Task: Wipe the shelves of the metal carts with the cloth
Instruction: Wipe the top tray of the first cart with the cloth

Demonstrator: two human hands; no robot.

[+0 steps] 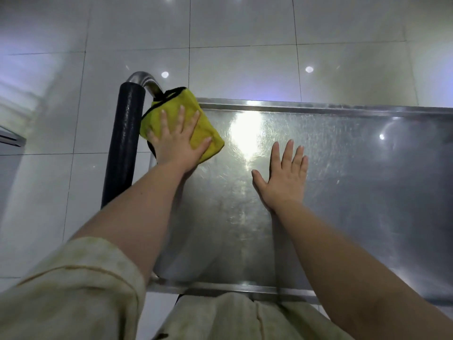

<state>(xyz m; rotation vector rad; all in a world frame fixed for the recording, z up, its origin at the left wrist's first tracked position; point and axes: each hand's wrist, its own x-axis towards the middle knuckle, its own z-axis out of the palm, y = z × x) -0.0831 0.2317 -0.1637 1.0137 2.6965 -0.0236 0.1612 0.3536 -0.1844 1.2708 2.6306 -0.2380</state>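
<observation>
The metal cart's top shelf (343, 180) is a scratched steel tray with a raised rim, filling the middle and right of the head view. A yellow cloth with black edging (208, 138) lies in the shelf's far left corner. My left hand (176, 143) presses flat on the cloth with fingers spread. My right hand (284, 177) rests flat and bare on the shelf, a hand's width to the right of the cloth, holding nothing.
The cart's handle (122, 148), a black padded tube on a bent steel pipe (144, 79), stands along the shelf's left end. Glossy pale floor tiles (245, 45) surround the cart. A metal edge (12, 138) shows at the far left.
</observation>
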